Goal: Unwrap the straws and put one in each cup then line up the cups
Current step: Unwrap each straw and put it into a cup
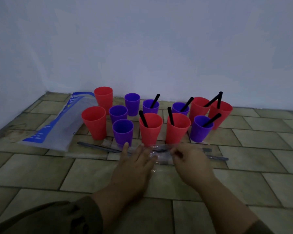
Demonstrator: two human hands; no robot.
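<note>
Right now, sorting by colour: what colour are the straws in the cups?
Black, clearest in the head view.

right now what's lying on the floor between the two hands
In the head view, crinkled clear wrapping with wrapped dark straws spans the gap between the left hand and the right hand; both hands touch it.

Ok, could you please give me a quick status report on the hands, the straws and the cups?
Both hands on clear wrapper, working at it. Seven cups hold straws; five cups empty. Wrapped straws loose on floor; nothing in the way.
</note>
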